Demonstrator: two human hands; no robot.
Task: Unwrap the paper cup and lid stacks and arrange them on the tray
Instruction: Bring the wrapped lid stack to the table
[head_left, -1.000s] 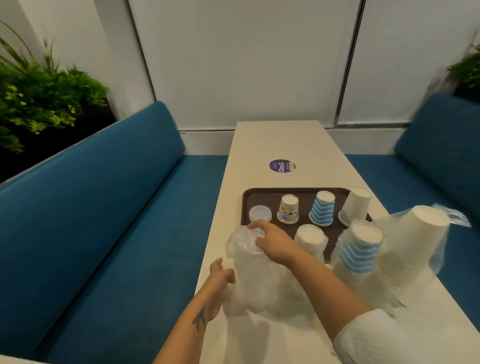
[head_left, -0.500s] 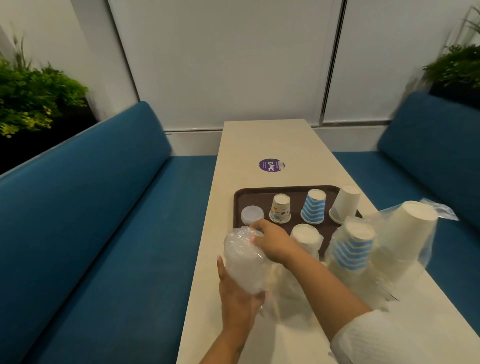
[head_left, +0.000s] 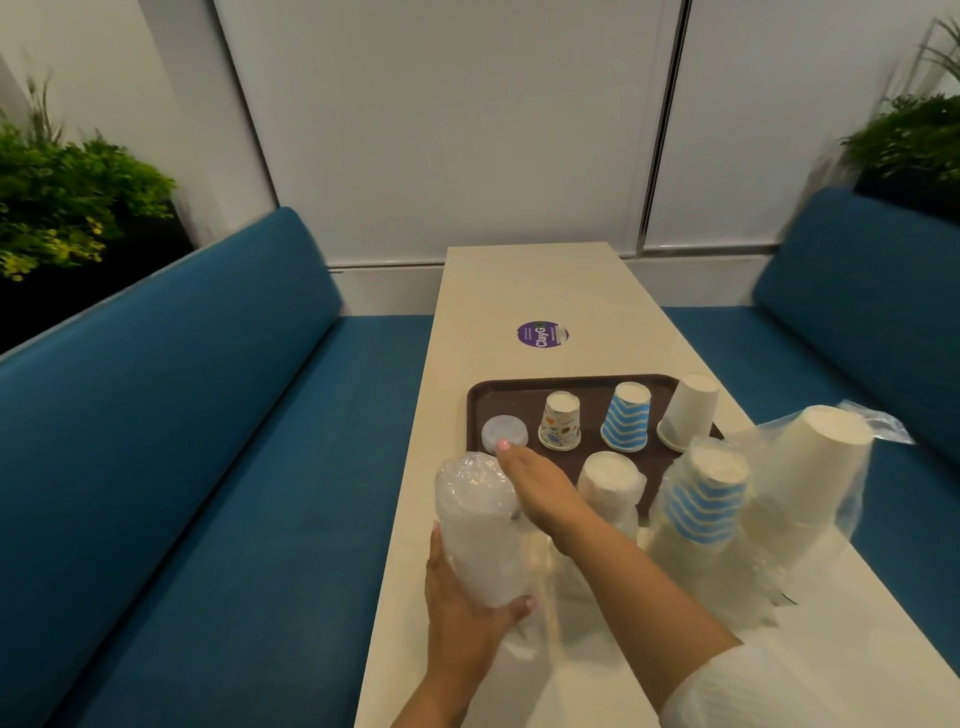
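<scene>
Head cam, only view here. The lid stack (head_left: 480, 525) sits at the near left of the table (head_left: 561, 291), just short of the tray (head_left: 519, 395), standing a bit tilted in its crinkly clear wrap. Left hand (head_left: 467, 608) cups it low down, fingers curled round the base. Right hand (head_left: 540, 486) lies flat against the top, fingers straight, not gripping.

Handling guess: super light, thin plastic, wrap looks slippery, and the stack would probably flex or slide apart if squeezed mid-body. I'd keep holding the base and peel the film from the top.

Count: on the tray, one loose lid (head_left: 504, 432) and three upside-down single cups (patterned (head_left: 560, 422), striped (head_left: 627, 418), white (head_left: 687, 413)). Wrapped stacks: four total, namely lids, a small white one (head_left: 610, 483), a striped one (head_left: 698, 501), a big white one (head_left: 810, 478).
</scene>
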